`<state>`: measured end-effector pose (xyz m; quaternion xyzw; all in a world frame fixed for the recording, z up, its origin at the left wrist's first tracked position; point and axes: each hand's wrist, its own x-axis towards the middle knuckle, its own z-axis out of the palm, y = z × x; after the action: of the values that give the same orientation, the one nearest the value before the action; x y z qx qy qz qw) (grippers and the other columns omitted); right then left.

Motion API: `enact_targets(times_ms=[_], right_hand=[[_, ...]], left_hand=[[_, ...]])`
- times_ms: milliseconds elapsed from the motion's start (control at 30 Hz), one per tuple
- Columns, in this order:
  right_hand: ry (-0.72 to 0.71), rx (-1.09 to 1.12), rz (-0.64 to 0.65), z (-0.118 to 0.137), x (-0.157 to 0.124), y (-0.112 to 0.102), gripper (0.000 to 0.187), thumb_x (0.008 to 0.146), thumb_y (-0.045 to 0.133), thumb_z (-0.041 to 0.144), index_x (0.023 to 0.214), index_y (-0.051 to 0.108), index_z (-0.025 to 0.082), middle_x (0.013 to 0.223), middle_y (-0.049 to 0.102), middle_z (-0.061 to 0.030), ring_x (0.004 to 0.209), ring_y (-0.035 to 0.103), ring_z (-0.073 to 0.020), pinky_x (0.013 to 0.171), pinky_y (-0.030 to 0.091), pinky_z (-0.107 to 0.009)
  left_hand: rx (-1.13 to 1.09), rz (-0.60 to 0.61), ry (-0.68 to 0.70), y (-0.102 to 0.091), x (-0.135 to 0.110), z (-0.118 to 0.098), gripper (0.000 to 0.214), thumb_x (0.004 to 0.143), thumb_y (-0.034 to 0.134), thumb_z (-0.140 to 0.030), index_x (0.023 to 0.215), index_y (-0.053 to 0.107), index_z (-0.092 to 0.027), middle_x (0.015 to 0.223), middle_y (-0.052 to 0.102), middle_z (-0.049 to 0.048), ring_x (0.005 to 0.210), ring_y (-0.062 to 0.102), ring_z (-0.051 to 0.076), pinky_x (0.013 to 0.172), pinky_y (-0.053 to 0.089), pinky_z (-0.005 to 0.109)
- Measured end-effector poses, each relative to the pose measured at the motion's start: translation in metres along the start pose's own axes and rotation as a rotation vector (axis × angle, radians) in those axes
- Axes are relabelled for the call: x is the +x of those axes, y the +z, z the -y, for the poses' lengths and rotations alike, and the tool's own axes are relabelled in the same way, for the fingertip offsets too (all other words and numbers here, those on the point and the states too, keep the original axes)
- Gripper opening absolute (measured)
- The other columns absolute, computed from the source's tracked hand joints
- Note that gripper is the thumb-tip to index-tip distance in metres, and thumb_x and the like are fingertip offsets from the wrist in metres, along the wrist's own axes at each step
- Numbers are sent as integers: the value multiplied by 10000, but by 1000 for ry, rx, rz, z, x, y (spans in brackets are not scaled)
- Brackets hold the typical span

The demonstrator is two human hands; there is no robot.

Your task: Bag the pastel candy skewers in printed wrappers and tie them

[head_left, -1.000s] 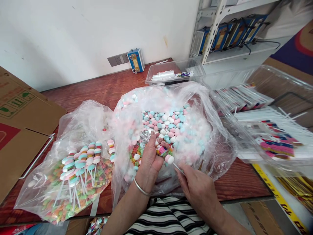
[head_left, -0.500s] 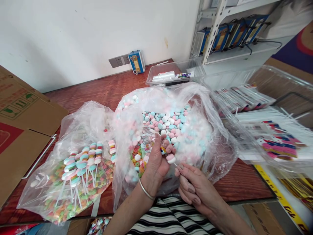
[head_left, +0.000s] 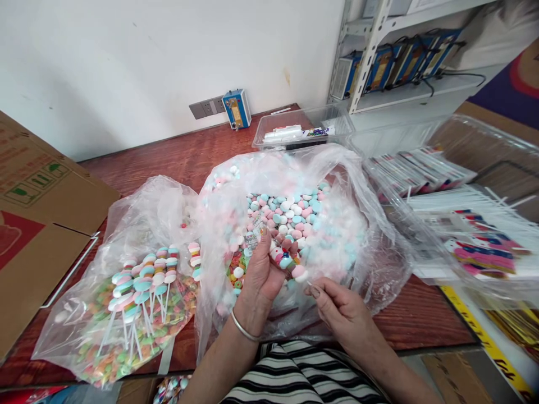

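My left hand [head_left: 261,278], with a bangle at the wrist, is closed around a candy skewer [head_left: 287,262] of pink, white, blue and green sweets. A printed clear wrapper [head_left: 251,241] shows beside its thumb. Thumb and forefinger of my right hand [head_left: 339,308] pinch the white stick at the skewer's lower end. Both hands are over a large open plastic bag [head_left: 374,264] of pink, blue and white round candies [head_left: 290,210]. Green and orange ring gummies [head_left: 238,262] show at its left. Several assembled candy skewers [head_left: 143,280] lie on another bag at the left.
A cardboard box [head_left: 46,224] stands at the left edge. Clear bins [head_left: 421,235] with white sticks and printed packs are at the right. Behind the bag are a small clear tray [head_left: 263,132] and a blue device [head_left: 236,109] by the wall sockets.
My right hand has moved slightly right, its fingertips nearer the stick's end. My left fingers have shifted, and more of the skewer's sweets now show.
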<state>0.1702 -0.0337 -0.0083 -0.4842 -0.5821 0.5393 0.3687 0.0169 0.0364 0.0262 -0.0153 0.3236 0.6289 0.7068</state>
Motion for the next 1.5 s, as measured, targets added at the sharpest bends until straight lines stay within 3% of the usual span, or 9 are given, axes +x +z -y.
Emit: enact_targets(times_ms=[133, 267, 400, 500, 633, 900, 1133, 1267, 1500], right_hand=[[-407, -570, -115, -3, -3, -6, 271, 986, 432, 241, 771, 583, 172, 593, 555, 10, 510, 525, -122, 514, 349, -241], [-600, -772, -202, -3, -6, -5, 277, 986, 433, 196, 760, 590, 163, 556, 545, 7, 478, 533, -138, 509, 337, -263], [-450, -638, -156, -2, -10, -2, 276, 1000, 409, 213, 787, 580, 171, 574, 548, 23, 484, 545, -122, 504, 354, -242], [-335, -527, -141, 2, -11, -1, 286, 999, 410, 237, 759, 559, 191, 573, 509, 48, 471, 509, -106, 483, 353, -223], [-306, -468, -169, 8, -9, -2, 284, 995, 422, 254, 746, 547, 200, 578, 481, 57, 481, 486, -102, 486, 357, -212], [-300, -453, -125, 8, -12, -3, 258, 990, 419, 243, 755, 518, 205, 590, 511, 57, 485, 497, -97, 487, 358, -206], [-280, -472, -188, 11, -11, -7, 243, 984, 421, 253, 802, 570, 191, 594, 534, 49, 500, 533, -106, 496, 377, -206], [-270, -469, -167, 11, -12, -9, 247, 981, 420, 253, 798, 574, 192, 612, 553, 41, 518, 550, -108, 507, 386, -208], [-282, -461, -178, 11, -14, -8, 257, 977, 421, 263, 776, 568, 202, 596, 535, 42, 496, 534, -113, 490, 386, -214]], left_hand=[[-66, -72, -78, 7, 0, -2, 250, 941, 549, -322, 765, 576, -147, 651, 581, -17, 546, 605, 89, 732, 575, 314], [-107, -159, -108, 10, 0, -4, 240, 941, 549, -318, 766, 565, -154, 651, 580, -12, 572, 619, 100, 739, 572, 313], [-130, -127, -130, 9, -2, -4, 284, 937, 544, -375, 747, 553, -164, 642, 551, -28, 535, 571, 81, 767, 566, 327], [-16, 33, -41, 8, -9, -2, 284, 865, 643, -433, 814, 590, -159, 649, 540, -38, 573, 579, 88, 783, 560, 332], [281, 155, 123, 5, -17, 4, 410, 727, 804, -200, 1085, 603, -205, 830, 642, -11, 754, 673, 134, 752, 545, 280], [137, -58, 32, 1, -8, 8, 259, 880, 642, -370, 975, 632, -129, 771, 654, 33, 783, 698, 167, 852, 564, 362], [305, 147, 148, 2, -16, 9, 380, 753, 786, -257, 1086, 613, -200, 925, 667, 19, 774, 664, 127, 732, 545, 260], [351, 66, 141, -3, -13, 9, 343, 759, 775, -294, 1036, 616, -171, 765, 640, 0, 622, 628, 110, 563, 491, 209], [204, 14, 30, -3, -10, 6, 390, 876, 595, -502, 989, 627, -131, 678, 632, 32, 684, 665, 180, 683, 551, 328]])
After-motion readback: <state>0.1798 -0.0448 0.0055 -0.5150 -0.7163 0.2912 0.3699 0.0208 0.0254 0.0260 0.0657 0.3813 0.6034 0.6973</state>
